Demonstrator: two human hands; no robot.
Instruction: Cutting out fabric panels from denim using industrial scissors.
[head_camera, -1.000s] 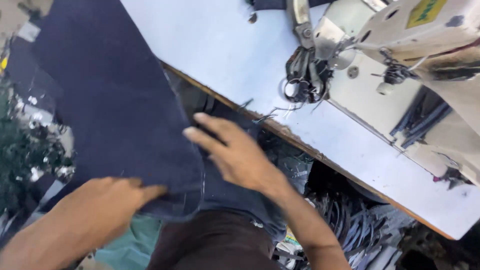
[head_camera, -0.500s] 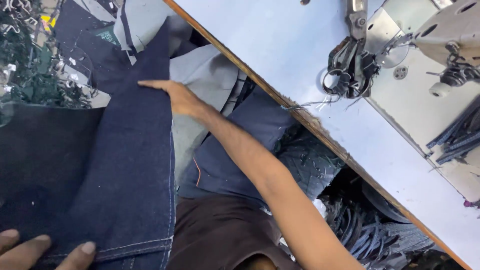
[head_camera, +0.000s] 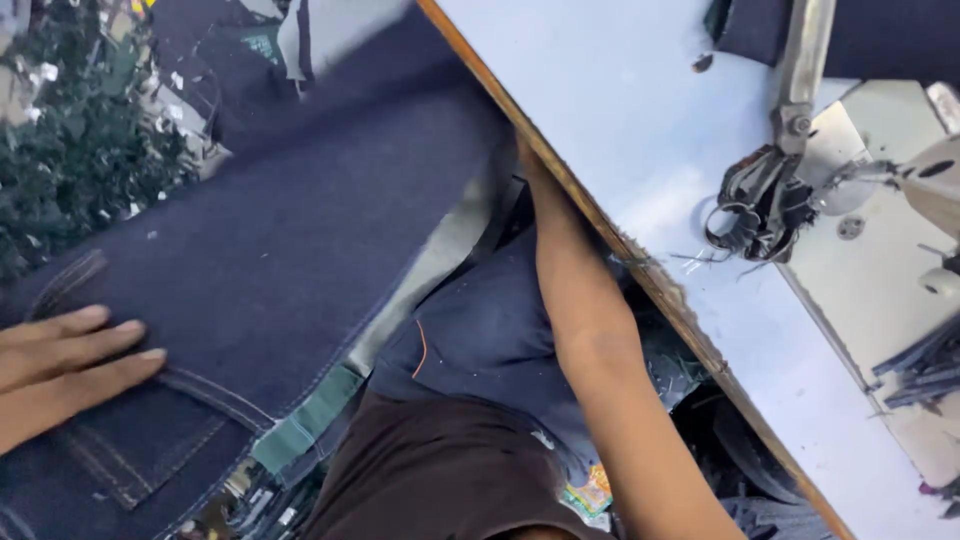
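Left hand (head_camera: 70, 355) at 9 o'clock, fingers together, pressed flat on the dark denim panel (head_camera: 290, 270) lying left of the counter (head_camera: 620, 130). Right hand hidden beneath the counter edge; state cannot be told.

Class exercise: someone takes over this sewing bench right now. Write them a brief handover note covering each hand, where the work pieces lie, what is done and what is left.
Left hand: flat, fingers together, pressing the dark blue denim garment panel near its stitched pocket.
Right hand: out of sight; the forearm reaches up beside the orange-edged pale blue sewing table.
Denim lies off the table, over the lap.
Done: nothing under the grey sewing machine head.
Left: not shown.
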